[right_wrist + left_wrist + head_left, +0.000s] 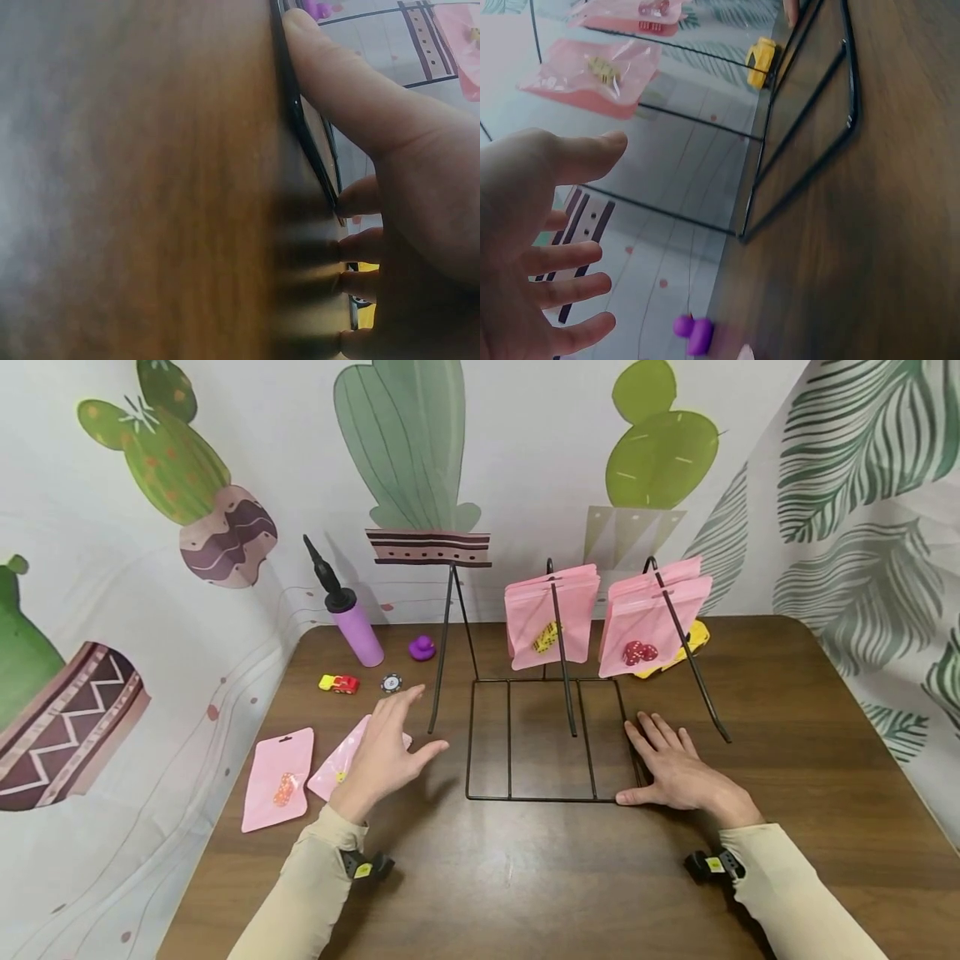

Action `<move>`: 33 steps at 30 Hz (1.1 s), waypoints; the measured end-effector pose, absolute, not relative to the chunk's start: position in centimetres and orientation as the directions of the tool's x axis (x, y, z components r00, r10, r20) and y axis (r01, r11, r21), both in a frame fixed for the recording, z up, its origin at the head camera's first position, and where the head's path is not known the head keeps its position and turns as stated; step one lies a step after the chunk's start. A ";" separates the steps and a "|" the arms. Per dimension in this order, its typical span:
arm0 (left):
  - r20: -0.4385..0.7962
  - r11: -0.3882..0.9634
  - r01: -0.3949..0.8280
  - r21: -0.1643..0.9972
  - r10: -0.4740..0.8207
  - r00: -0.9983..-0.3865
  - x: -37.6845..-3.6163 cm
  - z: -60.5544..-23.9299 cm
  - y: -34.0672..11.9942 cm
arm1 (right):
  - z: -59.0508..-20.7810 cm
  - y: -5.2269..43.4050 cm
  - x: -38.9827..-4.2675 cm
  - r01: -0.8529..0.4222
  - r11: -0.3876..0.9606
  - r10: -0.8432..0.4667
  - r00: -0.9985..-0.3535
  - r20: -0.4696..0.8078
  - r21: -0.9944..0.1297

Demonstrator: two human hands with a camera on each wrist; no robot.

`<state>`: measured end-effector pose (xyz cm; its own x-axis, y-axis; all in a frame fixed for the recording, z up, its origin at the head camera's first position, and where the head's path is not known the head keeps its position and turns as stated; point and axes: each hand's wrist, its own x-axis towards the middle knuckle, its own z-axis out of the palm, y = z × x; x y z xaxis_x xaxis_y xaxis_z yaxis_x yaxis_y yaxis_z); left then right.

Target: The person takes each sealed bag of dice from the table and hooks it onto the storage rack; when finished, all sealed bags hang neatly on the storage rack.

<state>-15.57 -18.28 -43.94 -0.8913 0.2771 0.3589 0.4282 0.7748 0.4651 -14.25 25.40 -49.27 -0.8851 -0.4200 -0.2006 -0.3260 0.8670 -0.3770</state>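
Right hand (pixel 671 768) lies flat, fingers straight, on the table (pixel 787 760) at lower right of centre in the head view, pressing on the right front corner of the black wire rack (pixel 543 739); thumb runs along the front rail, as the right wrist view shows (pixel 337 82). Left hand (pixel 386 752) hovers left of centre, fingers spread and relaxed, holding nothing; left wrist view confirms an open palm (pixel 525 240) clear of the wire. Under and just left of it lie two flat pink pouches (pixel 279 779), the nearer one partly hidden by the hand. Rack base is a flat rectangle of wire in the middle of the table, with three slanted uprights; the left upright is bare, the middle one carries pink pouches with a yellow item (pixel 551 614), the right one pink pouches with red dice (pixel 648 622). Open wood in front of the rack down to the near table edge, and wide open wood to its right. Upper left of the table: purple pump (pixel 352 622), purple duck (pixel 422 648), small red-yellow toy car (pixel 340 683), poker chip (pixel 391 682), all well apart from the rack. Yellow toy (pixel 693 643) sits behind the right pouches near the back edge.
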 end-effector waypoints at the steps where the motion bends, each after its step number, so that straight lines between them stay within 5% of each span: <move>1: 0.359 0.773 0.431 0.465 0.281 -0.890 -15.4 -44.0 -18.6 | -49.3 25.4 -14.2 -0.328 0.866 -0.421 -0.886 -0.196 -0.378; 20: 0.279 0.841 0.329 0.429 0.223 -0.934 -12.7 -46.7 -26.1 | -49.3 25.3 -14.2 -0.326 0.868 -0.419 -0.886 -0.199 -0.374; 33: 0.057 0.910 0.160 0.383 0.150 -0.987 -12.6 -48.0 -28.9 | -49.3 25.4 -14.2 -0.317 0.868 -0.418 -0.882 -0.218 -0.383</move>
<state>-12.56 -28.88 -47.95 -0.9871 0.1495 0.0565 0.1597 0.9099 0.3828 -14.24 25.42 -49.33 -0.8818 -0.4182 -0.2179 -0.3167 0.8676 -0.3833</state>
